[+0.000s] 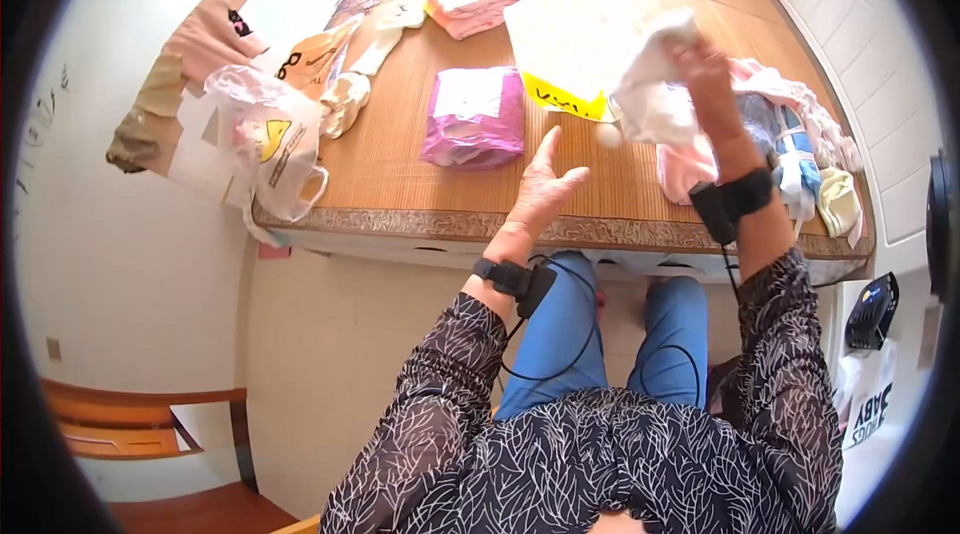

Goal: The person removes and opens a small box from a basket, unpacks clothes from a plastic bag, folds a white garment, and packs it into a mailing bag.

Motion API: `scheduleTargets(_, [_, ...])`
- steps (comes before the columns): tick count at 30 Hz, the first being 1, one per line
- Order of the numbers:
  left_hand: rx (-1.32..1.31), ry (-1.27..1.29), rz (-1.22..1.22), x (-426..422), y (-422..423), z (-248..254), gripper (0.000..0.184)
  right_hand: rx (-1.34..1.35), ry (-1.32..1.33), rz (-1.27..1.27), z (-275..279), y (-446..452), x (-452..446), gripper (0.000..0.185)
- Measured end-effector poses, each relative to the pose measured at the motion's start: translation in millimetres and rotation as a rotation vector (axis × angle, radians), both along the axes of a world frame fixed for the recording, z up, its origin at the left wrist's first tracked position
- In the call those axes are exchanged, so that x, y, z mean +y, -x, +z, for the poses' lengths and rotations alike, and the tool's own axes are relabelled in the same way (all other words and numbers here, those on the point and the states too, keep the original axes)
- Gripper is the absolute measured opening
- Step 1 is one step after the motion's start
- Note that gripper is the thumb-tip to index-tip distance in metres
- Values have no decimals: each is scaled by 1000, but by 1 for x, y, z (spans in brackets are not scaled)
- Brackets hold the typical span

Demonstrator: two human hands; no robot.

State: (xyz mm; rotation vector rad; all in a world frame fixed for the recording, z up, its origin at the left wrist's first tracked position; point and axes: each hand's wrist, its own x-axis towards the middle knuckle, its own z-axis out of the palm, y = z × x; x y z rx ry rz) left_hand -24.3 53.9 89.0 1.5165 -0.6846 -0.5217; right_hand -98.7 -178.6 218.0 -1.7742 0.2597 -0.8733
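My right hand (706, 84) grips a bunched white cloth (655, 84) above the mat-covered bed (590, 179); both are slightly motion-blurred. What kind of garment the cloth is cannot be made out. Palm up, my left hand (543, 190) is held over the front edge with its fingers apart and nothing in it. Just left of that hand sits a shiny pink-purple plastic package (474, 119) with a white label. Beyond the hands lies a yellow strip (565, 99) with black lettering, along the edge of a bright white sheet. A pink cloth (686, 170) rests below the white one.
Folded clothes in pink, blue and pale yellow (838, 199) are piled at the right. To the left lie a translucent plastic bag (268, 139), cream cloths (346, 104) and a pink cloth (470, 14). A wooden chair (170, 434) stands at lower left.
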Motion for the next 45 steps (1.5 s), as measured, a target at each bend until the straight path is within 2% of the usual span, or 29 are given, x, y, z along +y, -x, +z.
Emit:
scheduleTargets(1, [-40, 44, 7, 2, 3, 8, 82, -97, -55, 4, 46, 11, 31, 16])
scheduleTargets(2, [-84, 88, 16, 5, 5, 16, 87, -235, -122, 128, 70, 16, 39, 16])
scheduleTargets(3, [-129, 131, 25, 9, 6, 21, 93, -227, -50, 141, 97, 31, 52, 16])
scheduleTargets(5, [107, 232, 77, 18, 8, 25, 101, -252, -164, 202, 126, 55, 63, 20])
scheduleTargets(6, [221, 279, 105, 22, 5, 23, 105, -249, -82, 276, 127, 67, 62, 21])
scheduleTargets(7, [452, 339, 61, 32, 5, 18, 113, -319, -146, 302, 129, 78, 79, 21])
scheduleTargets(10, [1132, 512, -117, 45, 15, -25, 112, -331, -382, 430, 123, 102, 109, 22])
scheduleTargets(11, [1042, 556, -247, 45, 31, -27, 102, -280, -282, 392, 118, 108, 112, 24])
scheduleTargets(12, [1236, 564, -420, 50, 43, -35, 83, -231, -183, 352, 112, 113, 115, 25])
scheduleTargets(14, [1287, 572, -381, 53, 78, -42, 70, -94, 382, 112, 81, 119, 108, 29])
scheduleTargets(15, [1495, 628, -472, 60, 85, -39, 62, -106, 150, 228, 73, 122, 104, 29])
scheduleTargets(16, [1602, 710, -429, 66, 95, -44, 53, -127, -91, 318, 66, 126, 100, 29])
scheduleTargets(18, [1322, 582, -315, 74, 92, -55, 46, -122, -326, 354, 55, 133, 92, 21])
scheduleTargets(19, [1273, 481, -153, 80, 87, -67, 41, -103, -433, 328, 49, 137, 86, 19])
scheduleTargets(21, [1128, 427, -84, 100, 64, -74, 39, 75, -509, 350, 31, 155, 43, 22])
scheduleTargets(22, [1231, 402, 13, 116, 65, -44, 42, 165, -560, 366, 16, 167, 29, 23])
scheduleTargets(23, [1026, 445, -5, 125, 52, -54, 42, 224, -570, 258, 3, 174, 23, 27])
scheduleTargets(25, [955, 430, 54, 142, 29, -81, 38, 356, -553, 142, -31, 183, 11, 31])
scheduleTargets(28, [806, 295, 156, 151, 25, -83, 33, 465, -619, 81, -69, 189, 9, 33])
scheduleTargets(31, [868, 240, 128, 152, 10, -102, 32, 472, -698, 63, -105, 188, 4, 29])
scheduleTargets(37, [835, 256, 167, 136, -17, -78, 36, 453, -693, 156, -158, 165, -40, 24])
scheduleTargets(38, [801, 280, 194, 137, -31, -75, 36, 397, -646, 119, -131, 151, -14, 28])
scheduleTargets(39, [796, 347, 182, 134, -41, -80, 36, 369, -547, 24, -140, 138, -18, 30])
scheduleTargets(40, [598, 317, 242, 129, -51, -93, 37, 338, -452, -81, -158, 129, -31, 33])
scheduleTargets(41, [626, 269, 216, 131, -50, -86, 39, 436, -81, -185, -174, 125, -40, 34])
scheduleTargets(42, [616, 185, 262, 131, -62, -108, 45, 527, 287, -299, -192, 116, -50, 35])
scheduleTargets(43, [645, 76, 316, 128, -54, -104, 51, 509, 440, -353, -212, 115, -54, 36])
scheduleTargets(44, [594, 48, 343, 130, -57, -129, 55, 491, 592, -412, -224, 121, -50, 37])
scheduleTargets(45, [449, -45, 470, 132, -53, -150, 49, 480, 657, -422, -220, 127, -31, 36])
